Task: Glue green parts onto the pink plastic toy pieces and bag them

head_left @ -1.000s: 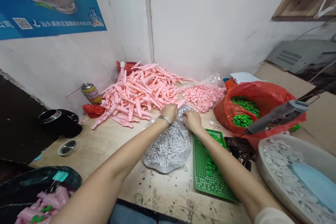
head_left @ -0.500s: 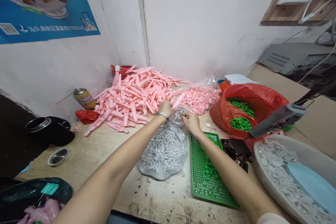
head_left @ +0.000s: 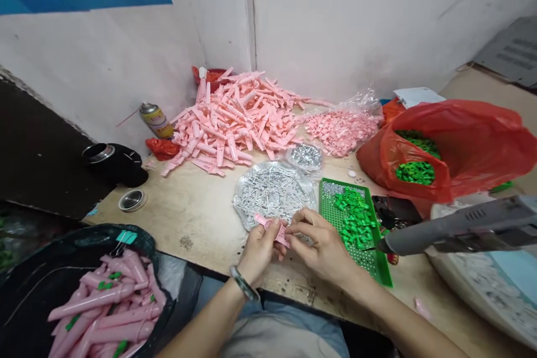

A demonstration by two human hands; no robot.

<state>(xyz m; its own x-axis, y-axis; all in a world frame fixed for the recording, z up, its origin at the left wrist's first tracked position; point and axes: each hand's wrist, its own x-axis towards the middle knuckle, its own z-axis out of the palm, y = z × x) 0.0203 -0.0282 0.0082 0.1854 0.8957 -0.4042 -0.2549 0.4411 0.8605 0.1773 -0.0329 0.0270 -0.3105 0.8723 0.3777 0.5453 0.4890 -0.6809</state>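
Worktop (head_left: 197, 218): wood, dark-specked along its front
Pink heap (head_left: 239, 117): long parts, at the back
Red bag (head_left: 482, 123): at the right, open
Scalloped dish (head_left: 238, 210): mid-worktop, silver pins (head_left: 274, 193) inside
Green tray (head_left: 328, 207): right of the dish
Right grip (head_left: 321, 240): fingertips at the pink piece (head_left: 282, 236); cannot tell whether clamped
Left grip (head_left: 259, 249): clamped on it
Pink piece: between both grips, before the dish

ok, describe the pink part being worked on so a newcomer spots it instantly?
On the wooden table, find the larger round heap of metal pins. By its near edge, the left hand holds one slim pink part, with the right hand at its lower end. Unlike the pink pile behind, it's the only one in hand.
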